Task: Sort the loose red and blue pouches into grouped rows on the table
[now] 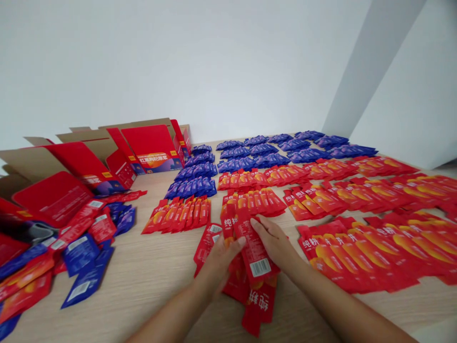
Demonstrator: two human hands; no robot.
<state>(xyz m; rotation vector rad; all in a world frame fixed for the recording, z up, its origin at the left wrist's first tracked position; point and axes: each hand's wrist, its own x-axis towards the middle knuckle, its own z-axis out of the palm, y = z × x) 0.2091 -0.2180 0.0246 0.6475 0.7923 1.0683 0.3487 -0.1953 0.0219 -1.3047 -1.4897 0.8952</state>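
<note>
My left hand [218, 263] is closed round a red pouch [227, 223] whose printed front shows above the thumb. In my right hand [274, 240] is another red pouch [254, 247], its barcode side facing me. The two pouches overlap, and my left thumb lies at the edge of the barcoded one. Beneath my hands are more loose red pouches on the table; one [205, 245] pokes out at the left and another [263, 301] towards me. Just beyond my hands lies a fanned row of red pouches [259, 201].
Fanned rows of red pouches [360, 247] cover the table's right side, with blue pouch rows [264, 148] farther back. Open red cartons [146, 147] stand at the back left. Mixed loose pouches [82, 255] are heaped at the left on the wooden table [143, 276]. A white wall rises behind.
</note>
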